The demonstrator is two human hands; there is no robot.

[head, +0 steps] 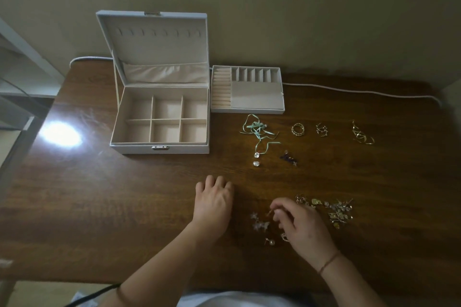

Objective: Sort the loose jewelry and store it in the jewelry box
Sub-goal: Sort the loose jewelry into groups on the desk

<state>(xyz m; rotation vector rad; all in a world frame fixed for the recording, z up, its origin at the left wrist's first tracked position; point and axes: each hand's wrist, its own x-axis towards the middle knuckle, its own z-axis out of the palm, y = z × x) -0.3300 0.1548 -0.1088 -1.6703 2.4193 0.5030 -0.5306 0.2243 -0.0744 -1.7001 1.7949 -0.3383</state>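
Note:
A white jewelry box (159,148) stands open at the back left, its six lower compartments bare. Its removable tray (257,95) sits beside it on the right. My left hand (213,203) rests on the table with fingers curled under, holding nothing. My right hand (299,224) pinches a small earring (270,212) between thumb and fingertips, just right of a clear sparkly pair (259,223). A heap of gold jewelry (336,210) lies right of that hand. Farther back lie green ribbon earrings (258,129), gold rings (298,129), small hoops (321,129) and long gold earrings (361,133).
The wooden table (99,194) has a bright light glare (61,133) at the left. A white cable (361,91) runs along the back edge by the wall. Two crystal studs (256,159), a dark purple piece (288,157) and a pearl stud (270,242) lie mid-table.

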